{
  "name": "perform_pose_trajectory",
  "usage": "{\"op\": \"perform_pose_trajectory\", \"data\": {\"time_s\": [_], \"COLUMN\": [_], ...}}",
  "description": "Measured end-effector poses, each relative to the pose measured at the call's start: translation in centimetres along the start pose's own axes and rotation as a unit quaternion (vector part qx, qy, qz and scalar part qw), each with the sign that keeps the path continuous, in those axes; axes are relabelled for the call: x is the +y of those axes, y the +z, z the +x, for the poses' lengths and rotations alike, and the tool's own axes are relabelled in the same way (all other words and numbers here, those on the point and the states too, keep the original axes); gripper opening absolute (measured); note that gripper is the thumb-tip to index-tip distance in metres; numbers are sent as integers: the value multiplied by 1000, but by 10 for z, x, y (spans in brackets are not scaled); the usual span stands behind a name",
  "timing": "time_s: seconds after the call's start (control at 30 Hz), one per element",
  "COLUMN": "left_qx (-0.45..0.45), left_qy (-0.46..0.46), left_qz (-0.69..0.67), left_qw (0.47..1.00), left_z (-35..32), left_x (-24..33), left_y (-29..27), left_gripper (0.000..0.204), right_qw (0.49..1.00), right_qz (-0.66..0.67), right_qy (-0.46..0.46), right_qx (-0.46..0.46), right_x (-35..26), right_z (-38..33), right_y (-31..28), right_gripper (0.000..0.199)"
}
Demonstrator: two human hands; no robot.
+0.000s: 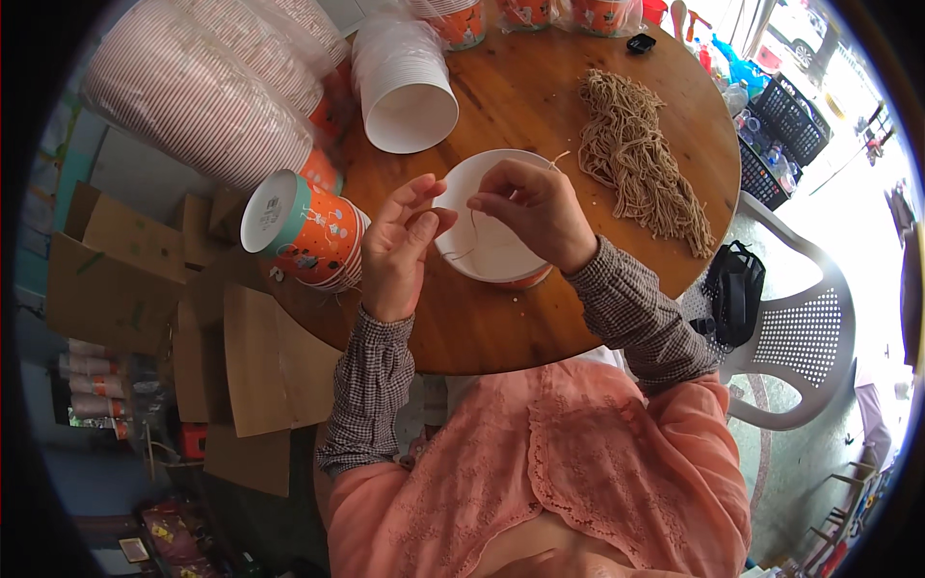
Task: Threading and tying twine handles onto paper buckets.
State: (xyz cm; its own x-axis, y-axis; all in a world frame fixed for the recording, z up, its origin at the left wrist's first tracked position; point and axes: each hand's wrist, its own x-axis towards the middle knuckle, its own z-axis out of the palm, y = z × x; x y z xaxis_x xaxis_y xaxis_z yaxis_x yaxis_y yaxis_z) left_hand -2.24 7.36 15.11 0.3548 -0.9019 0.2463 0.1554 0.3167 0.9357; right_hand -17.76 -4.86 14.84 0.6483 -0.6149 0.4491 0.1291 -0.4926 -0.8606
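Note:
My left hand (400, 246) and my right hand (533, 210) are raised over an open white-lined paper cup (487, 255) that stands on the round wooden table (501, 328). Both hands pinch a thin tan string (472, 226) between fingertips; its ends hang into the cup. My left hand rests at the cup's left rim, my right hand over its upper right rim. A bundle of tan strings (641, 159) lies to the right on the table.
A stack of orange patterned cups (308, 231) lies on its side at the left. A sleeve of white cups (405, 82) and long wrapped cup stacks (202, 87) lie behind. A white plastic chair (800, 337) with a black bag (734, 289) stands right; cardboard (260, 366) lies left.

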Motion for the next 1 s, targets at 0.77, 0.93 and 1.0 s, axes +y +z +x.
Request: {"op": "perform_pose_trajectory", "data": {"time_s": [0.77, 0.93, 1.0], "left_qx": [58, 42, 29], "left_qy": [44, -13, -46], "left_qz": [269, 143, 102], "left_qw": [960, 989, 993], "left_z": [-5, 2, 1], "left_x": [-5, -1, -3], "left_y": [-8, 3, 4], "left_gripper": [20, 22, 22], "right_qw": [998, 995, 992], "right_qz": [-3, -19, -23], "right_qy": [-34, -89, -121], "right_qx": [-49, -37, -7], "right_x": [-4, -10, -12], "right_z": [-7, 2, 5], "right_y": [-7, 3, 8], "right_gripper": [9, 11, 12]}}
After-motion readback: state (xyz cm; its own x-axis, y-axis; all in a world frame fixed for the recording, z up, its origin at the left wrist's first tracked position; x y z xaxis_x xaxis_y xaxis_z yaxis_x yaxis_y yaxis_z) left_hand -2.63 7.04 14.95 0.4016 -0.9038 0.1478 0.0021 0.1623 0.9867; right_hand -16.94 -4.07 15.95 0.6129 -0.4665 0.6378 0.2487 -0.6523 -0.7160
